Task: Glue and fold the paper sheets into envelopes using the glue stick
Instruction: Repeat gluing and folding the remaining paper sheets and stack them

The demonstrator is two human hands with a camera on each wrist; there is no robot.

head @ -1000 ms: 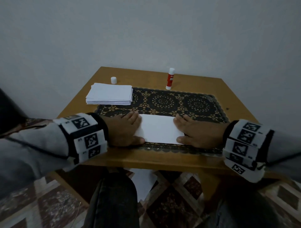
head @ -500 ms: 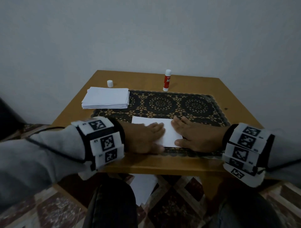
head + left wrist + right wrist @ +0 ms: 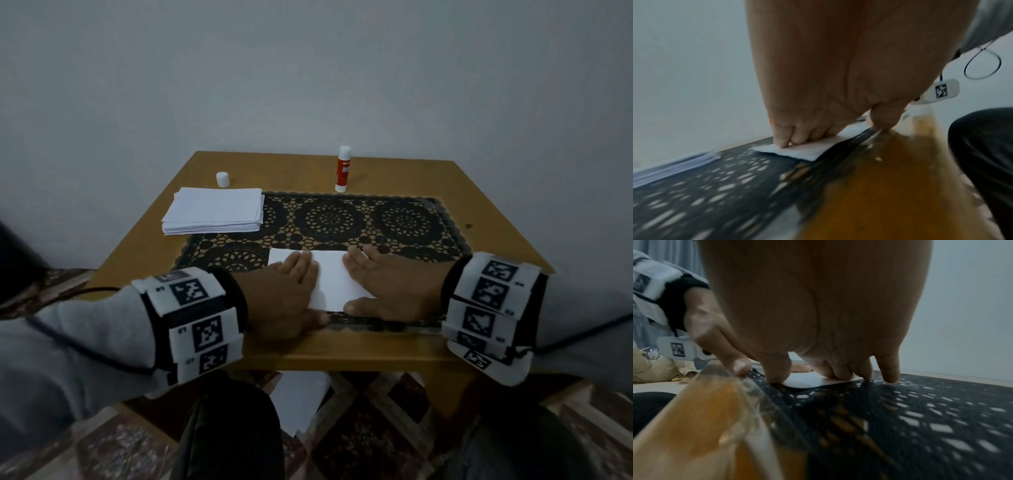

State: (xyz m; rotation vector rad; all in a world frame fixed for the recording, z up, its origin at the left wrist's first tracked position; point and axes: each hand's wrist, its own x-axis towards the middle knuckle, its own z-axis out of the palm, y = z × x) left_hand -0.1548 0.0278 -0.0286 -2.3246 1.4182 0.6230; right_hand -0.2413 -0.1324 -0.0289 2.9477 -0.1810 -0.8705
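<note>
A folded white paper sheet [image 3: 331,279] lies on the black lace mat [image 3: 359,219] near the table's front edge. My left hand [image 3: 291,291] lies flat on its left half, fingers straight and pressing down [image 3: 784,138]. My right hand [image 3: 383,284] lies flat on its right end, fingertips [image 3: 840,373] on the paper [image 3: 807,381]. The red and white glue stick [image 3: 343,169] stands upright at the back of the table, uncapped; its white cap [image 3: 222,179] sits at the back left.
A stack of white sheets [image 3: 214,210] lies at the back left of the wooden table [image 3: 479,192]. A wall rises just behind the table. More white paper [image 3: 298,397] lies on the patterned floor under the table, between my knees.
My left hand slid right across the folded sheet, from its left end toward the middle, and has since eased back a little. The right hand stayed pressing the right end.
</note>
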